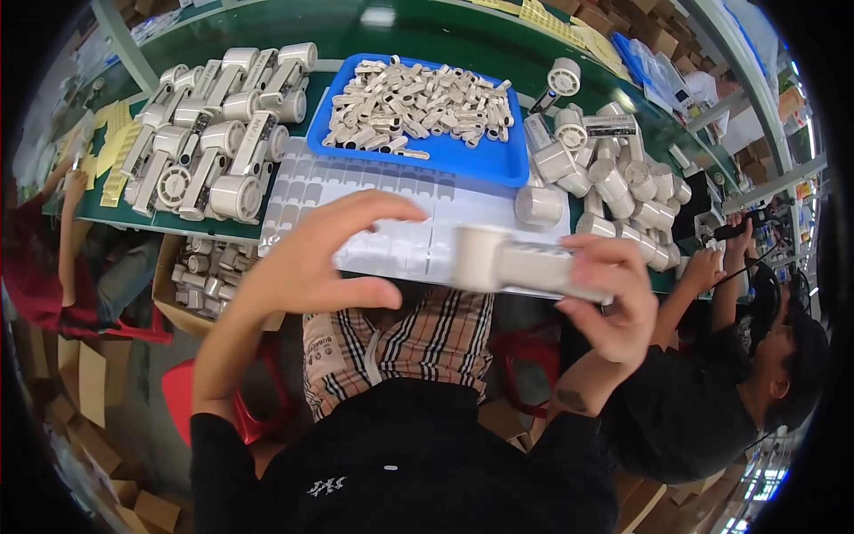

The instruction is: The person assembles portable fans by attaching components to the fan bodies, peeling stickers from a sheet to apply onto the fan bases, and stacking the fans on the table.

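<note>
My right hand grips the handle of a cream handheld fan, held sideways with its round head toward the left; motion blurs the head. My left hand is apart from the fan, thumb and fingers spread, with nothing in it. Beneath both hands lies a sheet of pale grey stickers, with rounded patches along its left and upper parts. Beyond it stands a blue tray full of small cream plastic pieces, several with dark ends. Similar fans are heaped to the right.
Fans lie in rows at the left of the green table. Below that side is a cardboard box of cream parts. Red stools stand by me. One co-worker sits at right, another at far left.
</note>
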A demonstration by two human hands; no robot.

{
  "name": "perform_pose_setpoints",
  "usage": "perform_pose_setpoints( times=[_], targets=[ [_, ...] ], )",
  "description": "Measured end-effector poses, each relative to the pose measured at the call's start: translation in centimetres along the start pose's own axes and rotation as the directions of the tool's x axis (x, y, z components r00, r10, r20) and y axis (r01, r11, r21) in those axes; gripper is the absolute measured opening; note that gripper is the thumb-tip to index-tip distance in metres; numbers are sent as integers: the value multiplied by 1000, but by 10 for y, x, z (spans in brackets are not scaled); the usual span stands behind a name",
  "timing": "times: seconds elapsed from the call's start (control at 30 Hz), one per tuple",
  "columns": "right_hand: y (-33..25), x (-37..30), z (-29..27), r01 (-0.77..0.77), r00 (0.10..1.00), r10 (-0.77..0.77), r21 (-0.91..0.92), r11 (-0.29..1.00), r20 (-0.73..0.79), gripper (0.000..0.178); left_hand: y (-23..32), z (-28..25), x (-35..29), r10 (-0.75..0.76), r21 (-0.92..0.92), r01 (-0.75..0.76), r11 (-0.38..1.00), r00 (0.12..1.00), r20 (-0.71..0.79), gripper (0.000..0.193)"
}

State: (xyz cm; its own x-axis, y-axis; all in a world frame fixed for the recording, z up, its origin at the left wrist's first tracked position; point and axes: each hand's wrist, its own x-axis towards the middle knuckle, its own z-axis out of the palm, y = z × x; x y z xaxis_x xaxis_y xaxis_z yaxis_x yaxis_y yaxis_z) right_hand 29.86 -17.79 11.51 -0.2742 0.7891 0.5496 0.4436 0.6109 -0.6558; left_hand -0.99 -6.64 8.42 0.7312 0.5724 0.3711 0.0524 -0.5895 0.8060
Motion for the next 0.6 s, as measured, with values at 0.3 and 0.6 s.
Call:
perform_pose_setpoints(
  times=[0.3,0.6],
  targets=[
    [16,67,38,-197,965,142,254,947,222,39,-32,13,-2,-185,12,185,983,982,-43,41],
    [197,132,65,-90,924,348,-795,601,159,26,-96,26,-1,-111,288,239,927,911,-397,48]
  ],
)
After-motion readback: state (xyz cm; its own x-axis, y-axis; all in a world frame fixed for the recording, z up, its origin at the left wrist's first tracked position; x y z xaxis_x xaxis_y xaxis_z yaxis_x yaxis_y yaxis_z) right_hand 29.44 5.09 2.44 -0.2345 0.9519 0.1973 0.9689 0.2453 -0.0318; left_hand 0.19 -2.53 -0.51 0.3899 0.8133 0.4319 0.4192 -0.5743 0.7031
